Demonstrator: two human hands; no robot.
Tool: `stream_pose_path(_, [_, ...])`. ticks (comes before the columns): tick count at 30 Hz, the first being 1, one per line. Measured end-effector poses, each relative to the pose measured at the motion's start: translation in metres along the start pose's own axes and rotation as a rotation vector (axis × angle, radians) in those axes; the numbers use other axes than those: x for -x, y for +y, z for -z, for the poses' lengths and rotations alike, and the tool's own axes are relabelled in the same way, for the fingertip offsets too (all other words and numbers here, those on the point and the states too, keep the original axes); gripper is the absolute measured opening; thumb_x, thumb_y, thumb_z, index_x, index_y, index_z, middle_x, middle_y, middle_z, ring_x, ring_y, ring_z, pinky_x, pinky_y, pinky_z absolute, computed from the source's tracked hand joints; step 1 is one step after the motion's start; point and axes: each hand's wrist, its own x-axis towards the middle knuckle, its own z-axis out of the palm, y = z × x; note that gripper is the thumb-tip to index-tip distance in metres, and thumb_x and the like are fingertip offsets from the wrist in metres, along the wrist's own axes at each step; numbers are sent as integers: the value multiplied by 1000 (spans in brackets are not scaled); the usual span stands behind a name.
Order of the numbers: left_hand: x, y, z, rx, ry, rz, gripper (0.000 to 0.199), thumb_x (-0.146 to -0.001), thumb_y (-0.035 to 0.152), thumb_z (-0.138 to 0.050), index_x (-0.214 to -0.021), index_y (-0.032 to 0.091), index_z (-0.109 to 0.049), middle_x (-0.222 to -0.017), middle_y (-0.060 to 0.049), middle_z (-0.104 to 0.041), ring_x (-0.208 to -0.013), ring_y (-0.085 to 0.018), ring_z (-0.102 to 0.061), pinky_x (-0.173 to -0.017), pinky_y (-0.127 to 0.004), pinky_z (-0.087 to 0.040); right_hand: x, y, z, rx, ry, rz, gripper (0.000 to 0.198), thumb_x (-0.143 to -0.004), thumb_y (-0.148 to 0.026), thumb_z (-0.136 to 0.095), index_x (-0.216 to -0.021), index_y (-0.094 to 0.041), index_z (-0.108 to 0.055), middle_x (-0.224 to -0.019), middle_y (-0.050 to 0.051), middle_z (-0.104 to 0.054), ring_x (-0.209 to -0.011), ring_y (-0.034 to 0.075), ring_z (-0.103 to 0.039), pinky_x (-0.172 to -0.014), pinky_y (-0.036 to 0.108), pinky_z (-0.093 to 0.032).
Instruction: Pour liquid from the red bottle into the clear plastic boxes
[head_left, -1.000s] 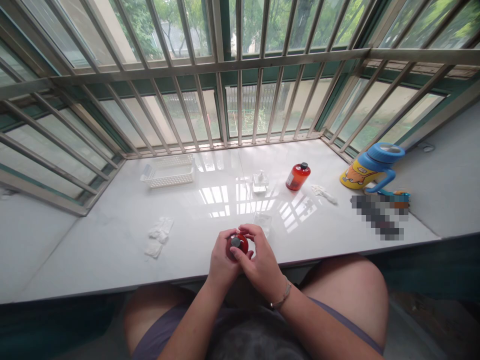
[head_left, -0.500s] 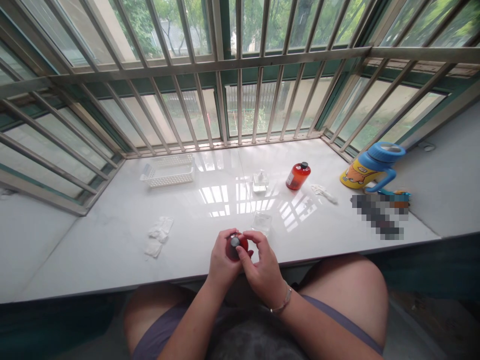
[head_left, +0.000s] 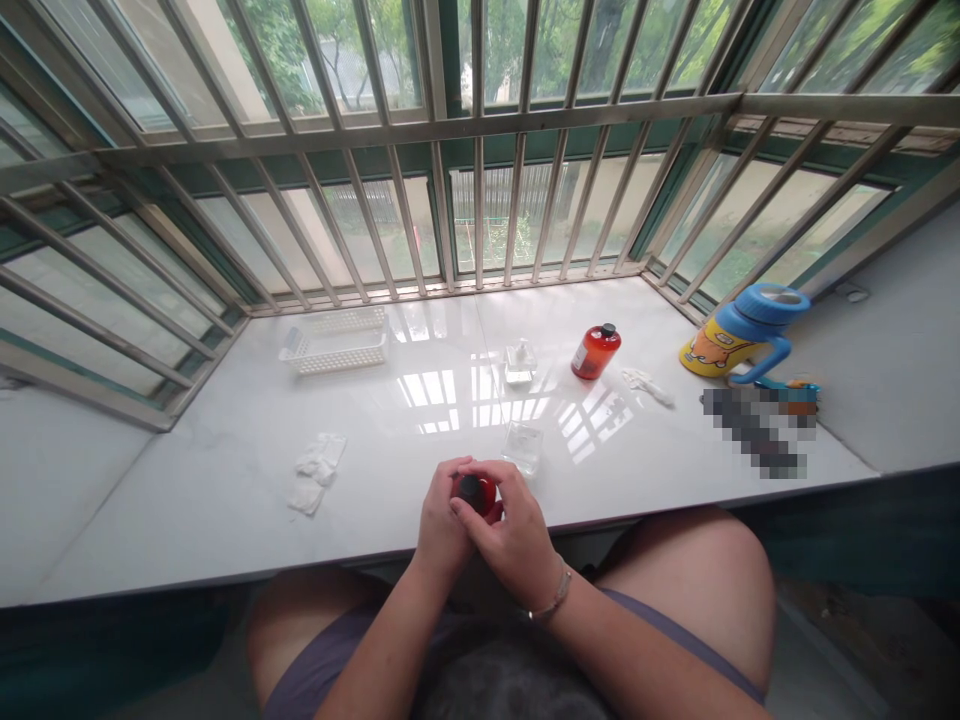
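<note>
A red bottle (head_left: 486,490) with a black cap (head_left: 470,488) stands upright at the table's front edge. My left hand (head_left: 444,515) is wrapped round its left side. From the right, my right hand (head_left: 517,515) curls over the top, thumb and forefinger either side of the cap; its other fingers are partly hidden. Just beyond my hands lies a clear square container (head_left: 523,447). Farther back are a small clear jar-like piece with a white top (head_left: 520,362) and another red bottle (head_left: 597,352) with a dark cap and a pale label.
A white perforated basket (head_left: 337,342) sits at the back left. Crumpled white tissue or cloth lies at left (head_left: 319,470) and another piece (head_left: 649,387) at right. A blue and yellow jug (head_left: 742,335) stands by the right wall, near a pixelated dark object (head_left: 757,435). Barred windows close off the back.
My right hand has shifted left over the bottle, its thumb and forefinger closing in around the cap. My left hand stays on the bottle.
</note>
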Motion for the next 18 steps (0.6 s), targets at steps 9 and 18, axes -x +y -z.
stream_pose_path(9, [-2, 4, 0, 27, -4, 2, 43, -83, 26, -79, -124, 25, -66, -120, -8, -74, -107, -27, -76, -91, -42, -65, -14, 8, 10, -42, -130, 140, 37, -96, -9, -70, -125, -31, -66, -115, 4, -75, -110, 24, -69, -97, 43, -60])
stream_pose_path(18, [-3, 7, 0, 14, -11, -30, 35, -86, 27, -75, -120, 25, -65, -118, -6, -74, -108, -26, -76, -93, -41, -64, -16, 13, 15, -24, -175, 267, 35, -102, -10, -64, -130, -31, -63, -119, 6, -74, -115, 23, -70, -99, 42, -63])
